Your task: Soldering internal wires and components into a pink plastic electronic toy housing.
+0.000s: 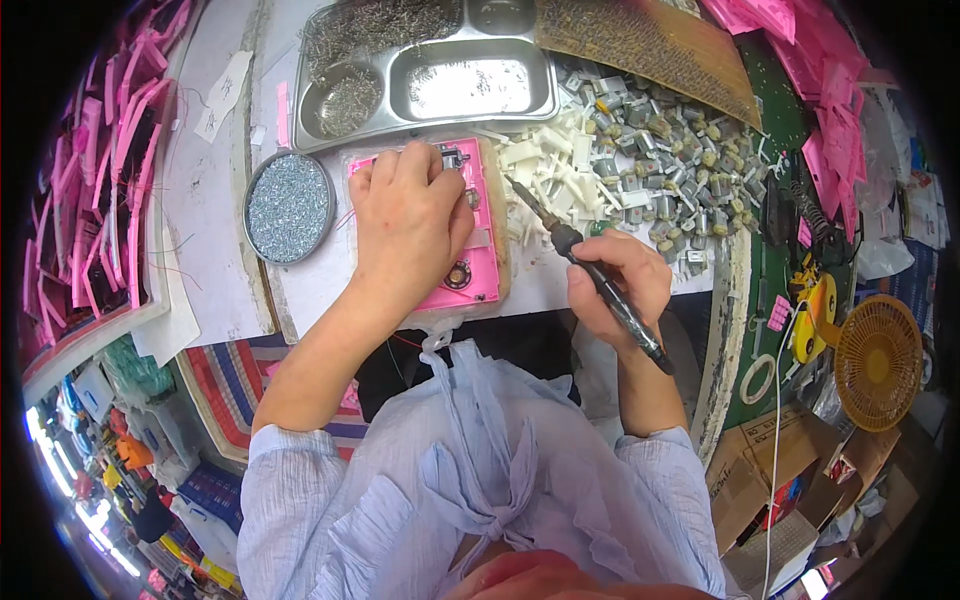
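The grip of the right hand (628,285) is closed around a black tool (622,312), whose slim shaft points far and left, its tip near the right side of a pink casing (483,262). That casing lies at the middle of the near part of the white desk (215,255), under the left hand (408,215). The left hand covers the casing's left part with bent fingers; their tips are largely hidden from above, so I cannot tell whether they pinch anything or only press. A small metal motor (453,158) shows at the casing's far end, and a round black part (458,275) at its near end. To the left stands a round dish (331,205) of small silvery pieces. Beyond the casing, at the far side, is a metal tray (470,130) with compartments, some holding loose small metal parts. To the right of the casing lie white plastic pieces (560,160), then a heap of grey motors (665,170). A brown board (650,55) covered in tiny pieces sits beyond them.
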### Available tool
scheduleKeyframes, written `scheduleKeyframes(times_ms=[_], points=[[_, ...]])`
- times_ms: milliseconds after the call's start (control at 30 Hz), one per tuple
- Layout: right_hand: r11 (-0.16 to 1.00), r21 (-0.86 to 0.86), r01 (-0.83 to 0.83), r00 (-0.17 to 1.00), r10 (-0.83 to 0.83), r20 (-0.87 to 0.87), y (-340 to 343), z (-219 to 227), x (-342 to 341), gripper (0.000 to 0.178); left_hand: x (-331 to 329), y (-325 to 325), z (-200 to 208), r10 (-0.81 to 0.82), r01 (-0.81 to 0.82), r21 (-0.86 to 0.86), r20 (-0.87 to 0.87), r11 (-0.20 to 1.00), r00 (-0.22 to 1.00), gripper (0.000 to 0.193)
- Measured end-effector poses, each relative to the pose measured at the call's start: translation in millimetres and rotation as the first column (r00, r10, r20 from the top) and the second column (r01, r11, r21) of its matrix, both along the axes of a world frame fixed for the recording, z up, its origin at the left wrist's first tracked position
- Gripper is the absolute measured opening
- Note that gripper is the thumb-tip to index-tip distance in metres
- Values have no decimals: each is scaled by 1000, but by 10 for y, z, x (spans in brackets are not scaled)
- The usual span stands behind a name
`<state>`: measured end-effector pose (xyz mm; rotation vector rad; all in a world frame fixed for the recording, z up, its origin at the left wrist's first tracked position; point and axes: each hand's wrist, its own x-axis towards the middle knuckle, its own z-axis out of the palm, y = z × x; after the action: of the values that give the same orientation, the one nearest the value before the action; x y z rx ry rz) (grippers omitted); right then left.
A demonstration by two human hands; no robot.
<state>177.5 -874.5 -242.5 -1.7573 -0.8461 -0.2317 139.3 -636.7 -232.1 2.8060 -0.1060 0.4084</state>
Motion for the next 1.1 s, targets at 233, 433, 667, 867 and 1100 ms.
scheduleKeyframes(times_ms=[233, 433, 667, 867, 1100], points=[[999, 20, 28, 999, -28, 22, -84, -16, -1, 27, 9, -16, 22, -6, 5, 51, 3, 999, 1000, 12], [999, 32, 38, 998, -39, 40, -81, -7, 9, 27, 11, -34, 42, 1, -1, 63, -6, 998, 1000, 12], [1000, 5, 25, 999, -25, 29, -97, 40, 37, 26, 14, -36, 52, 1, 0, 63, -8, 998, 1000, 11], [999, 24, 25, 1000, -26, 8, -137, -6, 38, 23, 15, -38, 65, 1, 1, 71, -19, 997, 1000, 12], [997, 42, 69, 998, -69, -13, -134, -23, 11, 24, 8, -36, 59, -1, 2, 47, -13, 999, 1000, 14]])
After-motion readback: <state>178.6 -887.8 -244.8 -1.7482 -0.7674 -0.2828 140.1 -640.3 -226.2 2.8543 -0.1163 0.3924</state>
